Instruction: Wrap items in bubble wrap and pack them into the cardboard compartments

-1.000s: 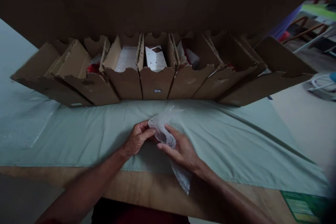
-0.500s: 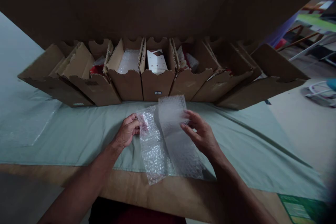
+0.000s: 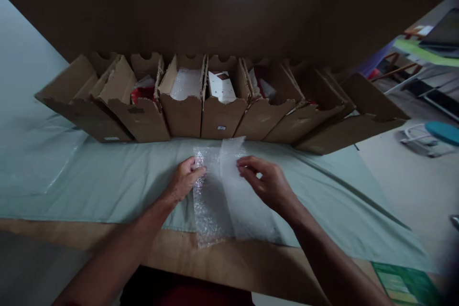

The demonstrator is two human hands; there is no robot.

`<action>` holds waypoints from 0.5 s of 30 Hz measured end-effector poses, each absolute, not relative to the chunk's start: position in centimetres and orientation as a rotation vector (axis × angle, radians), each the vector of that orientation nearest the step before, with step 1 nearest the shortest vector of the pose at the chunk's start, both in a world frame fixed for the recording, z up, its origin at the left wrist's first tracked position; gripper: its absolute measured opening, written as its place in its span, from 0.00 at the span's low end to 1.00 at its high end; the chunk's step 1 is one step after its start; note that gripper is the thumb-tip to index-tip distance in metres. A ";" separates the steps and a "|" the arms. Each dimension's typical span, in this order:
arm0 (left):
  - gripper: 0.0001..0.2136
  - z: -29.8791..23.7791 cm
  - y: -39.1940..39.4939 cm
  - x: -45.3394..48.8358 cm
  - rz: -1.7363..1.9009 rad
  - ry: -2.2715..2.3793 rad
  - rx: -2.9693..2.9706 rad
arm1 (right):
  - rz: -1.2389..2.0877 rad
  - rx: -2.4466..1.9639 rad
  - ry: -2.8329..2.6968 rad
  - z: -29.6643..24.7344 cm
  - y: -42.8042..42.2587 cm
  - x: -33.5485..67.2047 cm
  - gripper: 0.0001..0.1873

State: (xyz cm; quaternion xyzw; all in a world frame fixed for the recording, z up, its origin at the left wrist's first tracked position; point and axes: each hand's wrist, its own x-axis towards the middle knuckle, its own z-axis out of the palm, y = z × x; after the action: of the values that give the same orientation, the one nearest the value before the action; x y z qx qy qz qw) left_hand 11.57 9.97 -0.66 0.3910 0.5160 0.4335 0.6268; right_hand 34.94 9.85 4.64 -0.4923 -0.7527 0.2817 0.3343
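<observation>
A piece of bubble wrap (image 3: 211, 201), folded or in two overlapping layers, hangs between my hands over the front of the cloth. My left hand (image 3: 184, 179) pinches its upper left edge between thumb and fingers. At the other side, my right hand (image 3: 263, 179) has thumb and fingers pinched on the cloudier layer of bubble wrap (image 3: 247, 210). Whether the two layers are one sheet or separate pieces, I cannot tell.
Several open cardboard bins (image 3: 182, 117) stand in a row behind my hands. One holds a white box (image 3: 221, 88), another bubble wrap (image 3: 186, 83), another something red (image 3: 143, 94). A pale green cloth (image 3: 125, 172) covers the table. At right is a blue-topped stool (image 3: 442, 131).
My right hand's fingers have closed together at the bubble wrap's right layer. The two layers now lie closer together, and my left hand has shifted slightly right in view.
</observation>
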 end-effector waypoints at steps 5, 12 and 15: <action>0.24 -0.5 10.0 11.0 1.049 1.170 0.942 | 1.455 -0.993 -1.917 4.9 9.6 30.0 0.22; 0.15 -1.6 10.6 10.6 1.056 1.244 0.935 | 0.912 -1.473 -1.746 2.6 8.4 35.6 0.18; 0.13 -1.6 10.6 10.6 1.038 1.258 0.919 | 0.604 -1.797 -1.820 1.3 7.0 39.6 0.20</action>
State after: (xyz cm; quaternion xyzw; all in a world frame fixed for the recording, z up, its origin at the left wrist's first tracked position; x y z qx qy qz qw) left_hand 10.62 10.63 -1.59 0.3952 0.5412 0.4463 0.5931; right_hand 39.64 6.95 1.32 -0.6613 -0.6699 0.2224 0.2540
